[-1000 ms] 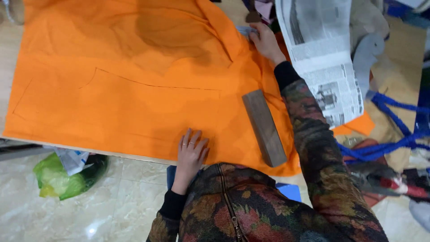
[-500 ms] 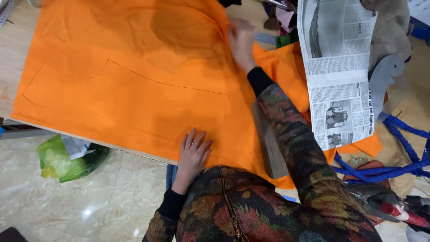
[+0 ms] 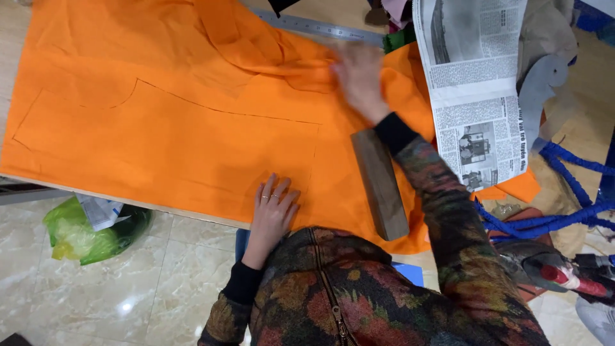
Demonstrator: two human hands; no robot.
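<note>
A large orange fabric (image 3: pixel 179 128) lies spread over the table, with a dark drawn outline across it and a rumpled fold near the top middle. My left hand (image 3: pixel 274 208) rests flat on the fabric at the near table edge, fingers apart. My right hand (image 3: pixel 359 77), blurred by motion, lies on the fabric beside the fold, with the fingers seeming spread. A brown wooden block (image 3: pixel 379 182) lies on the fabric just below my right wrist.
A metal ruler (image 3: pixel 320 27) runs along the far edge. A newspaper (image 3: pixel 477 90) lies at right, with a grey cut-out shape (image 3: pixel 538 90) and blue cord (image 3: pixel 551 221) beyond. A green plastic bag (image 3: pixel 90 234) sits on the tiled floor at left.
My right hand has swept leftward over the fabric from the newspaper's edge to the fold. The wooden block, hidden by my arm half a second ago, shows again. My left hand stays put.
</note>
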